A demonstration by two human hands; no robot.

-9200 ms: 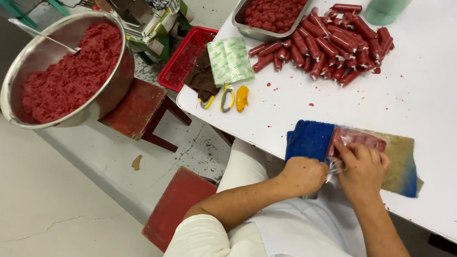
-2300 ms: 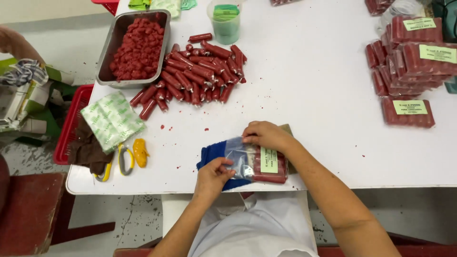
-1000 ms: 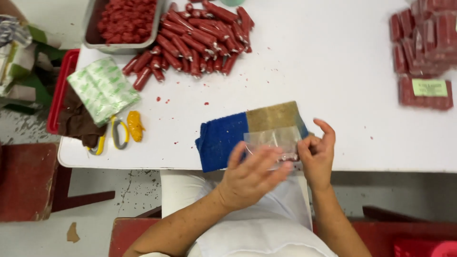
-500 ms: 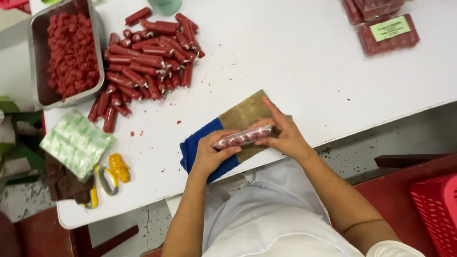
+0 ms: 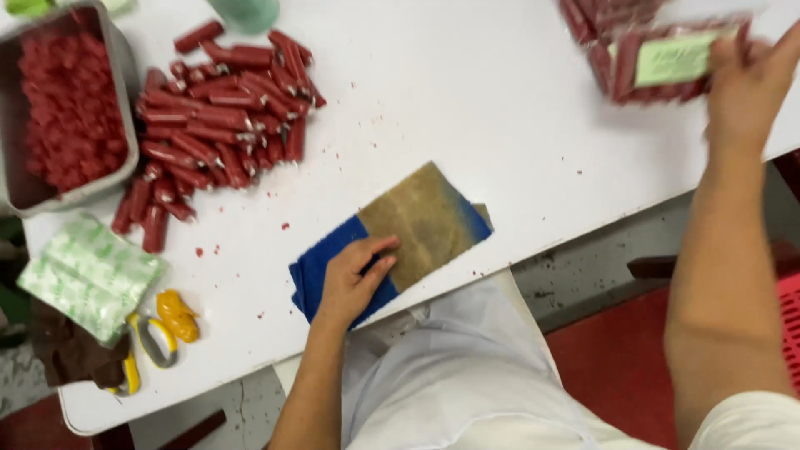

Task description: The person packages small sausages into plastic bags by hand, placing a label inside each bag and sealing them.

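Here my left hand [image 5: 354, 279] lies flat, fingers loosely spread and holding nothing, on the blue cloth [image 5: 329, 268] at the near edge of the white table [image 5: 467, 100], low in the middle of the frame. A stained tan patch [image 5: 421, 217] of that cloth runs toward the right, and its corner pokes just past the table edge. My right hand [image 5: 750, 83] is at the upper right, blurred, its fingers closed over a clear packet of red sausages [image 5: 658, 62] with a pale green label; more packets lie beside it. At the upper left a metal tray [image 5: 125, 75] holds red pieces [image 5: 71, 108], and a loose pile of red sausages [image 5: 221, 117] lies just beside it. A green-printed bag stack [image 5: 87, 275] and yellow-handled scissors [image 5: 158, 337] sit at the lower left. Open tabletop stretches between the pile and the packets.
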